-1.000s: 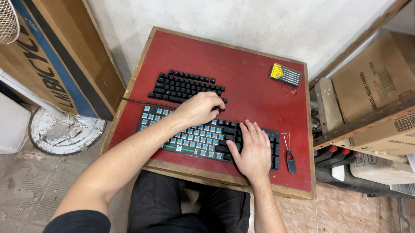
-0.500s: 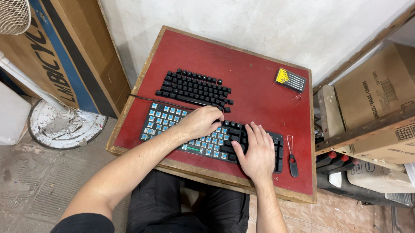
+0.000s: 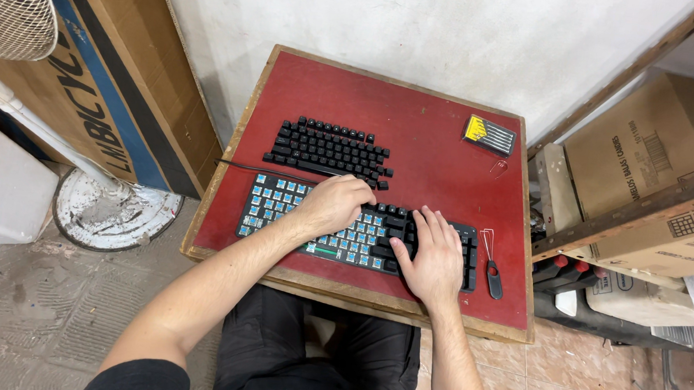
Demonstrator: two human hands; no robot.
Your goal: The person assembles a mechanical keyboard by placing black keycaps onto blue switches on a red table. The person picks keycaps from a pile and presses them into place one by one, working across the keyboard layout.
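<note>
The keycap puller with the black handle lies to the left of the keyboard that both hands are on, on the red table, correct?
Not quite. In the head view the keycap puller lies to the right of the keyboard, past the right hand, not to its left. The rest holds: it has a black handle, it lies on the red table, and the left hand is on that keyboard too.

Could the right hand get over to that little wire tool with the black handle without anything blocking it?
Probably yes. The right hand lies flat on the keyboard, and the wire tool lies just beside it on bare red tabletop, with nothing between them.
</note>
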